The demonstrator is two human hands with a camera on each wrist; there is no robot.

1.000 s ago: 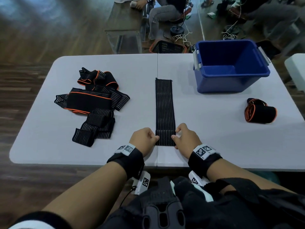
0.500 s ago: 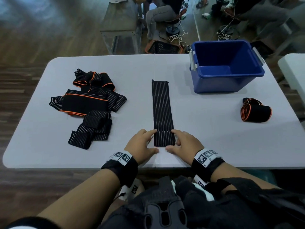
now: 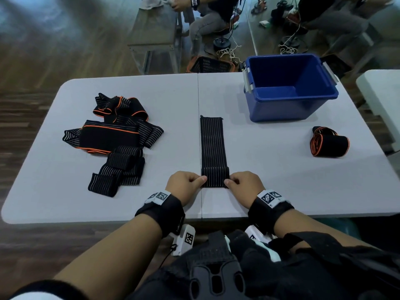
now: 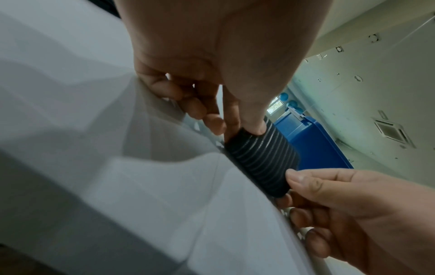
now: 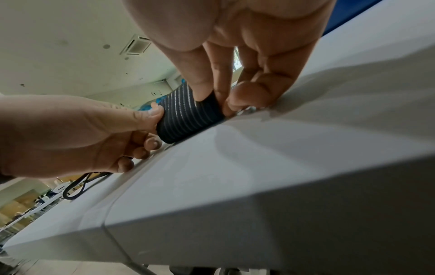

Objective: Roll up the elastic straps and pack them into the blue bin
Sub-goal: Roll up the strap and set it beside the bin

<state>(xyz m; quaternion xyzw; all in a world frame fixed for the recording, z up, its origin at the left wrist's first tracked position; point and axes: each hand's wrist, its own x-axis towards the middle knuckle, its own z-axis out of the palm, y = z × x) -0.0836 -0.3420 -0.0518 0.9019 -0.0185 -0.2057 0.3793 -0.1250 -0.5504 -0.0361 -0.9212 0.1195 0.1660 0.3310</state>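
The left hand (image 3: 184, 185) and the right hand (image 3: 245, 184) each pinch one end of a small roll begun at the near end of a black striped strap (image 3: 213, 148), thumbs on top and fingers curled beneath. The rest of the strap lies flat on the grey counter (image 3: 270, 180), running straight away from the person toward the blue bin (image 3: 290, 105), which stands at the far right with nothing seen inside. The step in hand looks like the start of the rolling; the next move likely calls for both hands to turn the roll forward evenly so its edges stay square. To the right sits an orange-edged strap already rolled (image 3: 330, 145), outside the bin; to the left, a heap of loose straps (image 3: 114, 139) waits. The head view gives that whole layout. The left wrist view shows what it hides: the roll (image 4: 261, 160) is a snug cylinder, lying on the counter. The right wrist view shows the roll (image 5: 188, 115) gripped from both sides.
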